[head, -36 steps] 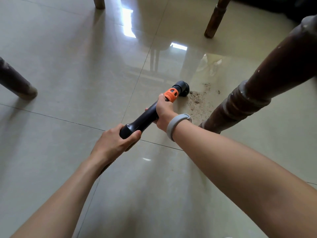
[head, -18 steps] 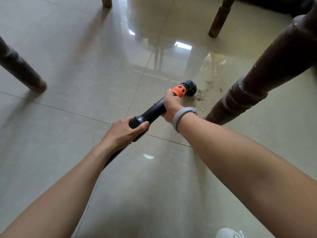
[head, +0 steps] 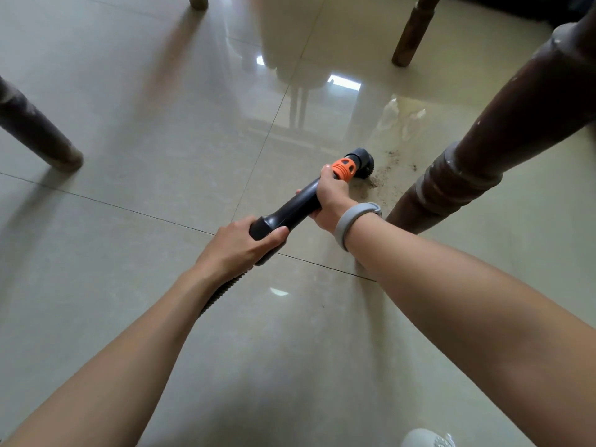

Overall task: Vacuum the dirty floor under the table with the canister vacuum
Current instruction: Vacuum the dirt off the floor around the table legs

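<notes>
A black vacuum wand (head: 290, 208) with an orange collar (head: 344, 169) ends in a round black brush nozzle (head: 363, 160) resting on the glossy beige tile floor (head: 161, 140). My right hand (head: 329, 201), with a grey wristband, grips the wand just behind the collar. My left hand (head: 240, 248) holds the wand's rear end, where the ribbed hose (head: 222, 293) runs back under my forearm. Brown dirt (head: 382, 175) lies scattered just right of the nozzle, by the foot of a table leg.
A thick dark turned table leg (head: 483, 150) stands close to the right of the nozzle. Another dark leg (head: 35, 130) is at the left, and two slimmer legs (head: 412, 33) stand at the back. A white object (head: 425, 438) shows at the bottom edge.
The patch of dirt beside the nozzle has shrunk. Both hands keep their grip on the wand, and the nozzle stays near the right table leg.
</notes>
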A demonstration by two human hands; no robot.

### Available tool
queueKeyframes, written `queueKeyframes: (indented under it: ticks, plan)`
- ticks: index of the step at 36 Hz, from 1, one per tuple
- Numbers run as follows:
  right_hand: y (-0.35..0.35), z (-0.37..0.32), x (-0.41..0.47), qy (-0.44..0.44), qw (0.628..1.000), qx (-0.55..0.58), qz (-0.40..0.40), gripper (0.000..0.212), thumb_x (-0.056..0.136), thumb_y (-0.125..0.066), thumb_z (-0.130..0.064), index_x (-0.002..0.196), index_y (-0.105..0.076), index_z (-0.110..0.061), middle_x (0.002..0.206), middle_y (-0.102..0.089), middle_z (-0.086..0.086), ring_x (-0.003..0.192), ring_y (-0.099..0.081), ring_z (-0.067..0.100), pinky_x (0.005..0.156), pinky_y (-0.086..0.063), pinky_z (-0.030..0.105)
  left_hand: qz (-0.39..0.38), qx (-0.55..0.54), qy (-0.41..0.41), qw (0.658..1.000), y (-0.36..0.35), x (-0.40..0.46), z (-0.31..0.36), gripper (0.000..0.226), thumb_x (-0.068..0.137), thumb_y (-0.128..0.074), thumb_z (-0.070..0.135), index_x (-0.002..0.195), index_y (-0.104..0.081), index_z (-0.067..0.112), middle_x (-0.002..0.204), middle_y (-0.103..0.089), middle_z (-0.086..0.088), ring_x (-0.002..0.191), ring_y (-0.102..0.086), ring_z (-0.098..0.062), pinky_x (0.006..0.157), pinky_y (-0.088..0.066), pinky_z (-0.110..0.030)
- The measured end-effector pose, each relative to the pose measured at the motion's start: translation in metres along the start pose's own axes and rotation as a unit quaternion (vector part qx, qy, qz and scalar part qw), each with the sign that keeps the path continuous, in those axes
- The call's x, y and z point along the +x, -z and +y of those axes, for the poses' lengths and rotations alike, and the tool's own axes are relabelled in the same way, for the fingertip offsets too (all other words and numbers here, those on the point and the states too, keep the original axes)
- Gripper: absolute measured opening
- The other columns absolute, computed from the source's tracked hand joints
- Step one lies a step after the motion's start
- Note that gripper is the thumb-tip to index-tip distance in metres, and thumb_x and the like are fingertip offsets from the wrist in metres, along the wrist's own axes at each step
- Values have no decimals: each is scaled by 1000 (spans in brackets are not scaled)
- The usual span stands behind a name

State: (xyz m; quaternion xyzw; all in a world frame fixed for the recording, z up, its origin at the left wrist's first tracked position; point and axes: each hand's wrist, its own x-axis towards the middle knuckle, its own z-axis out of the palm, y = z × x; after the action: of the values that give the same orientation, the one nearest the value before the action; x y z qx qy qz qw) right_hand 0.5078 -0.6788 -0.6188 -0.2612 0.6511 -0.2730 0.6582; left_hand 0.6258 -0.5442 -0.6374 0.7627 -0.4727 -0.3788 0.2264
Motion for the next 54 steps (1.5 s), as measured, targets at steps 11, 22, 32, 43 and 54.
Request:
queueKeyframes:
  ticks: [11,22,32,43,54]
  plan:
    - [-10,47,-16,-60,998,-11,-29,54,99,-40,-47,137,-34,-10,126,-53,15,115,-57,36,91,-53,50,6,22,14,1000,16,-43,-32,53,57,-47,78,89,-63,38,70,-66,11,68,-64,-6,69,-54,-35]
    - [-12,73,-21,-111,994,21,-12,60,97,-44,-49,139,-30,-9,117,-53,13,113,-58,35,97,-49,50,-12,18,17,1000,26,-56,-47,62,51,-46,76,83,-63,26,73,-63,4,72,-61,-16,65,-48,-34]
    - [-10,61,-3,-63,997,-14,34,69,95,-41,-55,140,-31,-5,128,-53,15,112,-59,36,95,-49,50,-22,-18,15,999,9,-37,-37,54,53,-47,77,85,-64,36,71,-64,10,70,-62,-10,65,-48,-31]
    - [-7,20,27,3,997,-14,70,64,95,-38,-52,134,-39,-1,127,-54,17,111,-59,37,97,-48,49,-19,6,-20,1000,-3,14,-13,60,56,-44,80,91,-63,35,72,-66,9,71,-64,-12,66,-50,-32]
    - [1,-4,33,3,997,6,81,45,101,-34,-47,117,-39,-6,64,-54,7,103,-64,33,98,-48,43,-36,16,-21,999,-3,40,4,50,64,-51,73,88,-59,30,78,-64,8,74,-62,-11,63,-48,-29]
